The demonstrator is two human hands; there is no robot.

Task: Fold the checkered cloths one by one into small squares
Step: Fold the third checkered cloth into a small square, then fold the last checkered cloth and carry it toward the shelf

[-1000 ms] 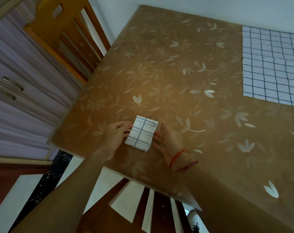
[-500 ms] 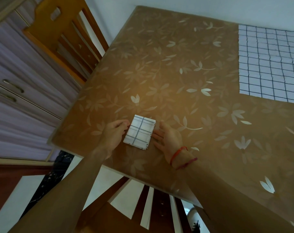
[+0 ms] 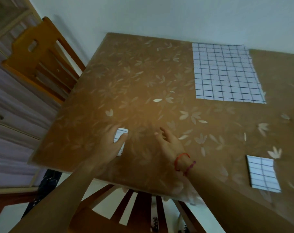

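The left hand (image 3: 109,145) is pinching the small folded cloth (image 3: 120,134) close to the table's (image 3: 142,73) near-left edge while the right hand (image 3: 168,143) is hovering empty with loose fingers, so the one-handed hold is risking the folds springing open or slipping off.

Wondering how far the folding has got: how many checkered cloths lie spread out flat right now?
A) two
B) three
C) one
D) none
C: only the large checkered cloth at the far side of the table lies spread; one folded square lies on the right, and the left hand holds another small folded cloth.
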